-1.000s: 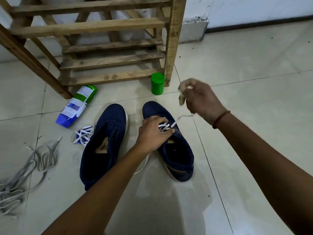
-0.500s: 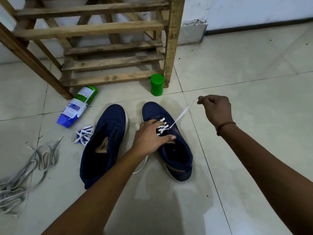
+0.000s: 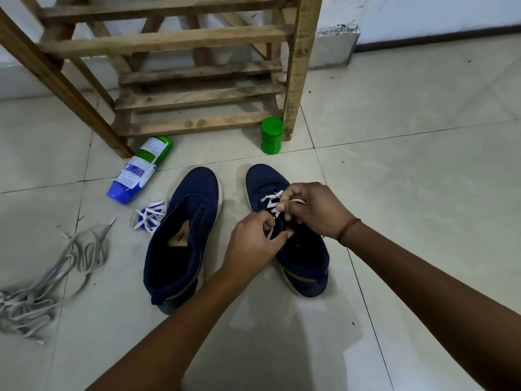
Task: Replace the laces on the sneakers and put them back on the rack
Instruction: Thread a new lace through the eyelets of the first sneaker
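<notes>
The right sneaker [image 3: 304, 261] and left sneaker [image 3: 183, 227], both navy, lie lengthwise on the pale tiled floor [image 3: 423, 193]. Their toes aim at twelve o'clock toward the wooden rack [image 3: 197, 97], with the white wall [image 3: 423, 12] behind it. The left sneaker sits at nine o'clock of its mate. A white lace [image 3: 270, 200] crisscrosses the right sneaker's front. The left hand [image 3: 253, 244] pinches a strand over the tongue, and the right hand [image 3: 313, 213], fingers curled, grips the lace just beside it. Grey laces [image 3: 56, 277] sprawl at eight o'clock.
</notes>
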